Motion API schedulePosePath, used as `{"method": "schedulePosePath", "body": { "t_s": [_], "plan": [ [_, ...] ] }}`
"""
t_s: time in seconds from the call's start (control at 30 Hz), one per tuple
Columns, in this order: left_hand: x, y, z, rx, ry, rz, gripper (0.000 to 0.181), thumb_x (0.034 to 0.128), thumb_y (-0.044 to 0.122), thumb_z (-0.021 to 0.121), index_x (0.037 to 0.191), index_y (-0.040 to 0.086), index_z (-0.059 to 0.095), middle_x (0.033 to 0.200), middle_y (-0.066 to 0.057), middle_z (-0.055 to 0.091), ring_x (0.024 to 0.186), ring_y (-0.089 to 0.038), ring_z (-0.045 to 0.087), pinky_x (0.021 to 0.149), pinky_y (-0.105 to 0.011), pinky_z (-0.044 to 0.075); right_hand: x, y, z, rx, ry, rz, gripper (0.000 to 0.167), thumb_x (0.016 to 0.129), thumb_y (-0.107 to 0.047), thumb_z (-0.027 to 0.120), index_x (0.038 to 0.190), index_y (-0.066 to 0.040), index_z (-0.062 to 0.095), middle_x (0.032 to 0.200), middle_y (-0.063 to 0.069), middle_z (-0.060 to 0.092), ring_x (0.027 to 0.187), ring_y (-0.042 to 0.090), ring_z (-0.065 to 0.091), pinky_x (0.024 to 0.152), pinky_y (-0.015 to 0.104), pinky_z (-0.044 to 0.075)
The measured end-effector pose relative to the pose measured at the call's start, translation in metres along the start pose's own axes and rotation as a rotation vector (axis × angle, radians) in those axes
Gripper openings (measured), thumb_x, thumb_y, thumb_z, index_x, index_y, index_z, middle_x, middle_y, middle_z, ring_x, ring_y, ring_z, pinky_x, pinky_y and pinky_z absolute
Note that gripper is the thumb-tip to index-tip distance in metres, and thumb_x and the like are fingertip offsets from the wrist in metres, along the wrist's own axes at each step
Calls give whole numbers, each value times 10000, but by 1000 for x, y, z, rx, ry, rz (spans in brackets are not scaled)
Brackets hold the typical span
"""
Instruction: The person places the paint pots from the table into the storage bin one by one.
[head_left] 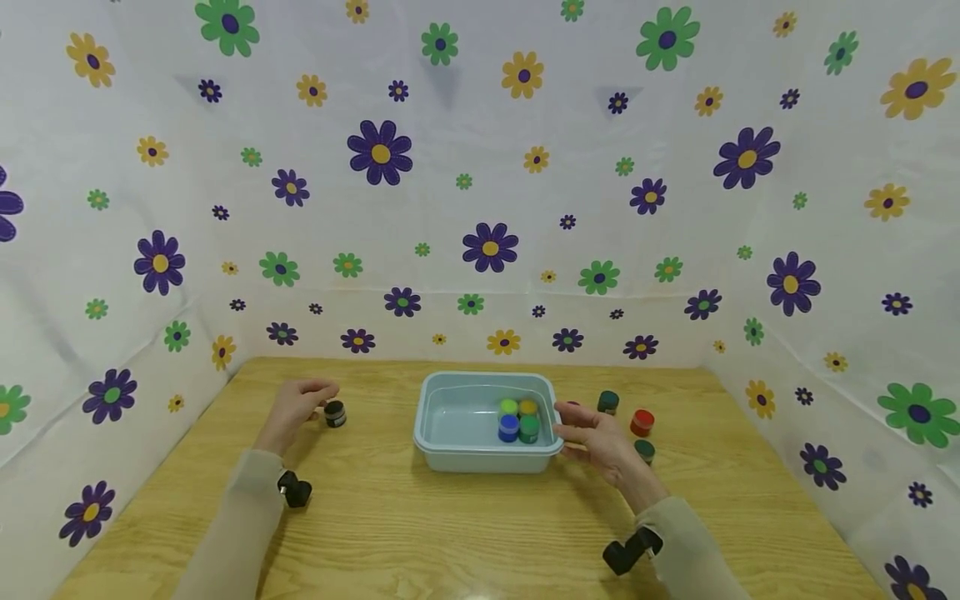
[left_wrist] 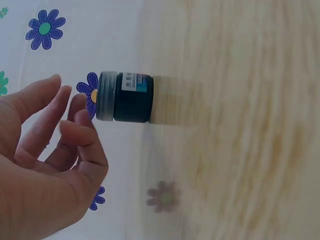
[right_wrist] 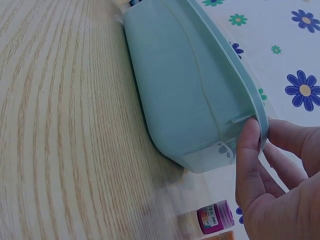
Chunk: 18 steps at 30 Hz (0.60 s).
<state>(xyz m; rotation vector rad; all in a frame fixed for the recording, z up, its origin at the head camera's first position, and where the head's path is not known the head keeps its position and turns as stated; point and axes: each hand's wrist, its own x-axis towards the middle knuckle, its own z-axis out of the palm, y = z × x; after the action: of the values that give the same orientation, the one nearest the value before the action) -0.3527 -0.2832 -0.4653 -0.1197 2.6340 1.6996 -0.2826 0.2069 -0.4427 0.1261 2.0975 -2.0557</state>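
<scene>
My left hand hovers just beside a small dark paint jar on the left of the table. In the left wrist view the fingers are loosely bent, and a gap separates them from the jar's clear lid. The pale blue plastic basin stands mid-table. Several paint jars, among them a blue one and a green one, sit in its right half. My right hand pinches the basin's right rim between thumb and fingers, seen closely in the right wrist view.
Right of the basin stand more jars: a red one, a dark green one and another green one, partly behind my right hand. A magenta jar shows near the basin's end. Flower-printed cloth hangs around the wooden table.
</scene>
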Motion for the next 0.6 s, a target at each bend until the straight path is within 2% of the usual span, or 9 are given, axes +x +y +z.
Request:
{"method": "schedulePosePath", "body": {
  "t_s": [0.1,0.2,0.3,0.4,0.47,0.6],
  "plan": [
    [-1,-2,-3,-19,-28,-39,490,958,329,642,1327,12,584,1336,-157,581,1080,-199,557,838,-289,514,0,0,0,-1,-3,3,514,923,-118,681,1408,-57,522,1406,203,519,927,179,639,822,300,596],
    [0,-4,-6,-50,-74,-76,501,930,282,687,1327,-2,575,1258,-106,628,1022,-166,593,849,-305,541,0,0,0,-3,-4,5,517,923,-114,681,1410,-51,519,1406,205,517,920,177,639,814,295,597],
    [3,-7,-10,-81,-134,-81,540,912,242,712,1344,-33,542,1198,-64,651,961,-136,614,847,-316,568,0,-1,0,0,0,5,513,921,-104,681,1406,-50,522,1405,205,519,915,178,644,800,286,598],
    [6,-11,-13,-130,-200,-75,569,912,183,709,1382,-52,489,1263,-115,617,985,-129,617,886,-328,578,1,-1,0,0,1,5,515,918,-112,687,1405,-60,526,1402,199,522,928,182,647,799,274,596],
    [8,-14,-15,-134,-242,-64,604,910,164,709,1406,-64,451,1350,-183,555,1025,-128,612,922,-335,572,1,-1,0,3,5,8,512,914,-112,691,1399,-64,533,1395,190,533,937,189,650,800,273,597],
    [9,-20,-17,-115,-300,-57,655,890,156,731,1434,-45,427,1467,-238,436,1076,-141,609,953,-342,560,2,-1,0,5,10,15,501,910,-106,694,1388,-67,547,1378,171,554,945,194,644,799,278,597]
  ]
}}
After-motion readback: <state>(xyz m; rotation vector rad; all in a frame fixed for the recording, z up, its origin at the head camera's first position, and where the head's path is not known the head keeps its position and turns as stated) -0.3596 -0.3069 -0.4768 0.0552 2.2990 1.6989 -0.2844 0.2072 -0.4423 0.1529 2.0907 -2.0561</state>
